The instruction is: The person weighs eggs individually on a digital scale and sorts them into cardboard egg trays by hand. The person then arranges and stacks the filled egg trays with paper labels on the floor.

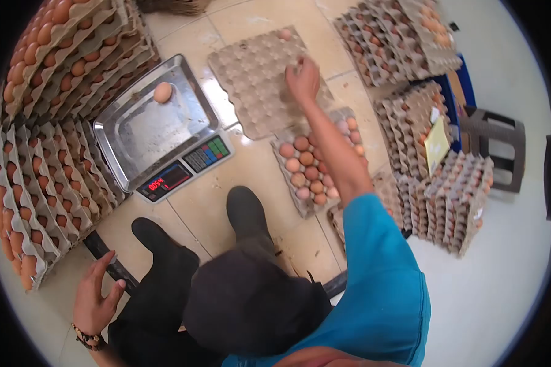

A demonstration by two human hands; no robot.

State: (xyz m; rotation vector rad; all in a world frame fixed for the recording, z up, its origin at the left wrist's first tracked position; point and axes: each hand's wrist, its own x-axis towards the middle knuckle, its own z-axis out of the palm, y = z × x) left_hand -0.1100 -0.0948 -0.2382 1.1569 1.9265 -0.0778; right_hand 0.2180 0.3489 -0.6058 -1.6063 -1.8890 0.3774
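My right hand (302, 76) is over the right part of a grey egg tray (245, 79), its fingers curled together; whether something is in them is hidden. One egg (284, 34) sits in that tray's top corner. Below my right forearm lies a tray holding several brown eggs (306, 159). My left hand (98, 293) hangs at the lower left with fingers apart, holding nothing. A single egg (162, 92) rests on the metal pan of a digital scale (147, 131), whose red display is lit.
Tall stacks of filled egg trays (49, 183) stand at the left. More stacked trays (398, 43) are at the right, beside a blue crate (465, 82) and a dark stool (499, 144). Two dark boots (246, 211) stand on the tiled floor.
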